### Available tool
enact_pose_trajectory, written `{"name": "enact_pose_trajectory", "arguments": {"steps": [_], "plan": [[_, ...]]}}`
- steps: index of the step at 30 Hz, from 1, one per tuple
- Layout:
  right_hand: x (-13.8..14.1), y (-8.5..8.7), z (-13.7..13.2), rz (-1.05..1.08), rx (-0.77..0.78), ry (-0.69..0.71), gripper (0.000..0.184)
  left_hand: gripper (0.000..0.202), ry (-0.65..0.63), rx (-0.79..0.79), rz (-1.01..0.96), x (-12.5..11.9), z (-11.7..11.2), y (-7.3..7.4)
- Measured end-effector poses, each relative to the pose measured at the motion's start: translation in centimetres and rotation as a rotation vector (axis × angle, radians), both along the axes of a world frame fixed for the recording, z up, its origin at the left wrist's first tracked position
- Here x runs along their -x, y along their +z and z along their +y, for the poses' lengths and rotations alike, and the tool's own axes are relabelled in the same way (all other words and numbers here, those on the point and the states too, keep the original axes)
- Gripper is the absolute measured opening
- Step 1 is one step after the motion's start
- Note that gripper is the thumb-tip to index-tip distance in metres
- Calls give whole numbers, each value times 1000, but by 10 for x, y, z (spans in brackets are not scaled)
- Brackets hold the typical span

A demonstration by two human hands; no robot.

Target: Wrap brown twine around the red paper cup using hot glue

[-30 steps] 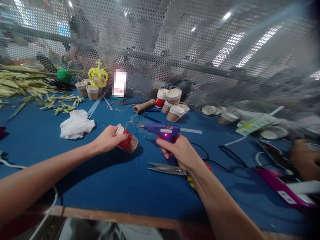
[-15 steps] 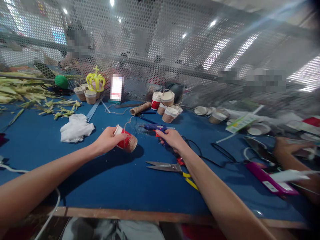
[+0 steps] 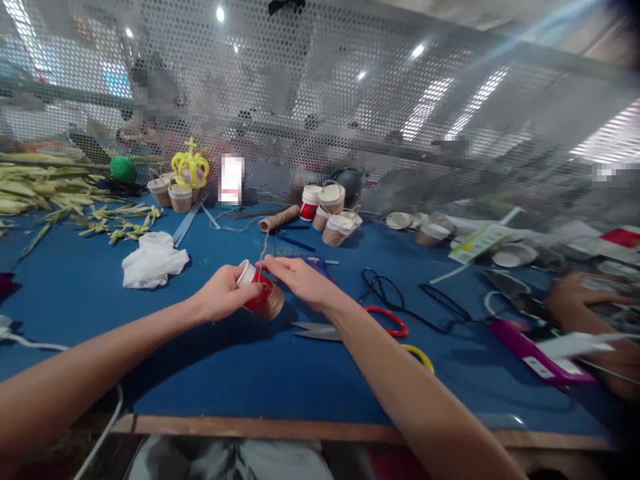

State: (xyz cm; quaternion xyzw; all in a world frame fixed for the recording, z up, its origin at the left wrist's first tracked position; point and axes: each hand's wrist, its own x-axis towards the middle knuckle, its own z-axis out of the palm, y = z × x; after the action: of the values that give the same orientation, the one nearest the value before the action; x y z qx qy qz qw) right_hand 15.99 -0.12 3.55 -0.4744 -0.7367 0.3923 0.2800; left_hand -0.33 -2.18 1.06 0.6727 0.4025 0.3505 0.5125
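My left hand [image 3: 223, 291] is closed around a red and white paper cup [image 3: 263, 297], tilted on its side just over the table. Twine is wound around the cup's bottom end. A loose strand of twine [image 3: 265, 245] runs from it up to a twine roll [image 3: 281, 219] lying behind. At the cup, my right hand [image 3: 298, 277] has its fingertips pinched on the strand. Just behind that hand lies a blue glue gun [image 3: 321, 266], partly hidden. Scissors [image 3: 318, 331] with red and yellow handles lie under my right forearm.
Twine-wrapped cups [image 3: 338, 229] stand near the mesh panel [image 3: 280, 100]. A white cloth [image 3: 154, 260] and corn husks [image 3: 45, 183] lie left. To the right are a black cable [image 3: 385, 291], a magenta power strip [image 3: 540, 353] and another person's hand [image 3: 575, 293].
My right hand has let go of the glue gun, leaving it on the table, and moved left to the twine at the cup. The cup has shifted slightly right and down.
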Motion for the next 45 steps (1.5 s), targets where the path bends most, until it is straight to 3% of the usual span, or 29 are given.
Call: {"name": "enact_pose_trajectory", "arguments": {"steps": [3,8,16,23,36,45], "plan": [[11,-3,-3,284,46,-49,21,20,-20,-20,25,-1,-3,0],[3,2,-10,422,-33,-183,15,23,9,112,-39,0,-2,6],[-6,5,-18,410,-166,-244,17,18,24,434,-224,-2,2,7],[-8,7,-20,348,-248,-241,17,17,64,559,-241,-3,2,10],[-8,5,-18,213,-288,-240,14,17,27,369,-118,-3,-5,11],[-9,1,-13,177,-265,-223,13,22,-27,266,-144,0,-7,5]]}}
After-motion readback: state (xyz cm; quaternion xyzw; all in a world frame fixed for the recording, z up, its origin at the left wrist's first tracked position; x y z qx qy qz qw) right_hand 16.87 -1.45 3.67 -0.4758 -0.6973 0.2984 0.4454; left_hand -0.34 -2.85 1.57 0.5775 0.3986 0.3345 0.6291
